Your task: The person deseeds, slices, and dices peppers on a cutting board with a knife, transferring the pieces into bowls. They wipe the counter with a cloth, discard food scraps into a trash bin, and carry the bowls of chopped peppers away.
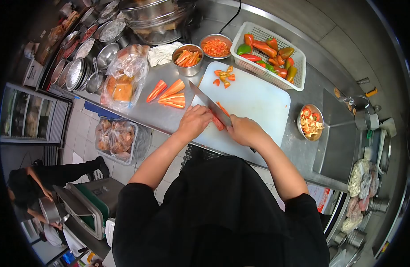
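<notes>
My right hand [246,131] grips a large kitchen knife [210,104], its blade slanting up and left over the white cutting board [262,115]. Curled fingers of my left hand [195,122] press a red pepper piece [218,123] against the board beside the blade. A thin cut strip [222,107] lies on the blade's far side. Near the board's top edge sits a small pile of pepper trimmings [224,76]. To the left of the board, long pepper slices [173,95] rest on the steel counter [145,111].
Behind the board stand a bowl of pepper strips [188,58], a bowl of diced pepper [216,46] and a basket of whole peppers [298,53]. A bowl of pepper scraps [311,122] sits beside the sink [338,138]. Bagged food [124,82] lies left. Another person [31,187] is lower left.
</notes>
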The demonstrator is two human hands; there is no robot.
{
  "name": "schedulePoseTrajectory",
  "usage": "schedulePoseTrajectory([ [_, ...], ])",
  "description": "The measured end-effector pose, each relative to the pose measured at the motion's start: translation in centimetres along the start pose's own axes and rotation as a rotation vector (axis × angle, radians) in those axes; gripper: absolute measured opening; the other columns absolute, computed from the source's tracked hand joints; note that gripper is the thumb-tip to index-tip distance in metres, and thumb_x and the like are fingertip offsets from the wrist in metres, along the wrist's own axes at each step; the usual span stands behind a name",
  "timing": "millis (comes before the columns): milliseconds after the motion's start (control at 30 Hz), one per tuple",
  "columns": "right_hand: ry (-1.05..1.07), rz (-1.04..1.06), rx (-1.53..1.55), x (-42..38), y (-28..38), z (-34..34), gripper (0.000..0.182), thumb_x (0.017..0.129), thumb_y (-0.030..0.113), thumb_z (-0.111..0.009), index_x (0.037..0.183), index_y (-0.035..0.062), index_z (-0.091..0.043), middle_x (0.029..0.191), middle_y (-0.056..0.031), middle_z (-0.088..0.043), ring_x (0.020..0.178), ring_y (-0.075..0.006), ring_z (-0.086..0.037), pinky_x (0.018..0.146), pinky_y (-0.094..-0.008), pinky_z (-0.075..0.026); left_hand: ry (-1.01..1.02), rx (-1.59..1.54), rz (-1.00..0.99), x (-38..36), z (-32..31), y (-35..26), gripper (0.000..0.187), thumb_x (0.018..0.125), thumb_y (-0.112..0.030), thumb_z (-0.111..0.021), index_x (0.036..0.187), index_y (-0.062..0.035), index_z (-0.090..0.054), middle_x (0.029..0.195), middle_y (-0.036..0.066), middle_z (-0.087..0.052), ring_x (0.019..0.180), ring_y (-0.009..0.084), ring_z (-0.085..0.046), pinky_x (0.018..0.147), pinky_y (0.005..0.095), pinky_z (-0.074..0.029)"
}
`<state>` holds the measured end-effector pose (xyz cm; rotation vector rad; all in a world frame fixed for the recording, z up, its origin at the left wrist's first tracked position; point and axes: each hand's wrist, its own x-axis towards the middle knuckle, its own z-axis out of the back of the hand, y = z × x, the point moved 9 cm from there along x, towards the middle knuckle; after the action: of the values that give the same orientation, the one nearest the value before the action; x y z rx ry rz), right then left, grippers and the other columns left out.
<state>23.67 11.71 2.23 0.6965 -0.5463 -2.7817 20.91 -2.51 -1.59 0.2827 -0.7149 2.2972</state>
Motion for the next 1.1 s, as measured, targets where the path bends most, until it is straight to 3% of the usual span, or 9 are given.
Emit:
schedulePoseTrajectory([
  [167, -0.036, -0.073, 0.014, 0.3, -1.1, -3.1, 0.036, 0.097, 0.023, -0.054, 0.121, -0.0027, -0.056, 0.101, -0.0268, -0.072, 0.091, -0.0442, -0.069, 0.085, -0.0545, -0.053, 0.013, 0.004, 0.015, -0.1, -0.5, 0.3, 0.017, 0.081, -0.014, -0.076, 0.097, -0.0127, -0.075, 0.107, 0.001, -0.067, 0.105, 0.0224, -0.061, 0.088, 0.0401, -0.045],
  [333, 0.022, -0.025, 0.017, -0.1, -0.3, -1.2, 0.036, 0.096, 0.023, -0.054, 0.120, -0.0027, -0.057, 0.101, -0.0277, -0.071, 0.092, -0.0444, -0.069, 0.085, -0.0549, -0.053, -0.010, -0.017, -0.012, -0.3, -0.5, 0.1, 0.017, 0.080, -0.012, -0.075, 0.098, -0.0121, -0.074, 0.107, 0.002, -0.067, 0.105, 0.0226, -0.061, 0.089, 0.0397, -0.045],
  [500, -0.062, -0.045, 0.060, 0.5, -0.7, -2.5, 0.037, 0.097, 0.025, -0.055, 0.120, -0.0035, -0.057, 0.100, -0.0279, -0.071, 0.093, -0.0451, -0.069, 0.086, -0.0546, -0.053, -0.028, -0.001, -0.013, -0.1, -0.4, -0.2, 0.018, 0.079, -0.011, -0.075, 0.097, -0.0119, -0.074, 0.106, 0.002, -0.067, 0.104, 0.0229, -0.061, 0.089, 0.0395, -0.045],
  [633, 0.038, -0.031, 0.029, -0.1, -0.3, -1.3, 0.036, 0.096, 0.024, -0.056, 0.119, -0.0037, -0.057, 0.100, -0.0282, -0.071, 0.093, -0.0455, -0.069, 0.086, -0.0548, -0.053, -0.037, -0.010, -0.024, -0.4, -0.3, -0.2, 0.019, 0.078, -0.010, -0.075, 0.097, -0.0118, -0.073, 0.105, 0.002, -0.067, 0.103, 0.0231, -0.061, 0.089, 0.0393, -0.045],
  [800, -0.080, -0.046, 0.103, 1.0, -1.8, -3.6, 0.035, 0.096, 0.025, -0.056, 0.116, -0.0039, -0.057, 0.101, -0.0291, -0.071, 0.093, -0.0463, -0.069, 0.086, -0.0546, -0.053, -0.104, 0.010, -0.025, 0.0, 0.4, -0.5, 0.016, 0.077, -0.009, -0.074, 0.092, -0.0136, -0.073, 0.098, 0.000, -0.066, 0.100, 0.0198, -0.061, 0.087, 0.0371, -0.045],
  [933, 0.038, -0.043, 0.061, 0.2, -0.5, -1.6, 0.036, 0.096, 0.027, -0.057, 0.116, -0.0029, -0.058, 0.101, -0.0300, -0.070, 0.094, -0.0462, -0.068, 0.088, -0.0539, -0.053, -0.082, -0.004, -0.031, -0.4, 0.2, -0.7, 0.016, 0.076, -0.010, -0.074, 0.092, -0.0133, -0.074, 0.097, 0.000, -0.065, 0.099, 0.0197, -0.061, 0.087, 0.0366, -0.045],
  [1033, -0.057, -0.054, 0.074, 0.8, -1.4, -3.2, 0.038, 0.096, 0.029, -0.058, 0.118, -0.0019, -0.058, 0.102, -0.0306, -0.070, 0.095, -0.0463, -0.068, 0.088, -0.0534, -0.052, -0.109, 0.017, -0.019, -0.5, 0.4, -0.8, 0.015, 0.077, -0.010, -0.074, 0.092, -0.0136, -0.074, 0.096, 0.000, -0.065, 0.098, 0.0193, -0.061, 0.086, 0.0359, -0.044],
  [1100, -0.042, -0.099, 0.263, 1.2, -2.8, -3.1, 0.040, 0.096, 0.030, -0.058, 0.121, -0.0017, -0.058, 0.102, -0.0302, -0.070, 0.095, -0.0466, -0.068, 0.087, -0.0532, -0.052, -0.104, 0.012, -0.019, -0.3, 0.4, -1.0, 0.016, 0.077, -0.010, -0.073, 0.093, -0.0132, -0.074, 0.097, 0.000, -0.065, 0.098, 0.0205, -0.061, 0.086, 0.0368, -0.045],
])
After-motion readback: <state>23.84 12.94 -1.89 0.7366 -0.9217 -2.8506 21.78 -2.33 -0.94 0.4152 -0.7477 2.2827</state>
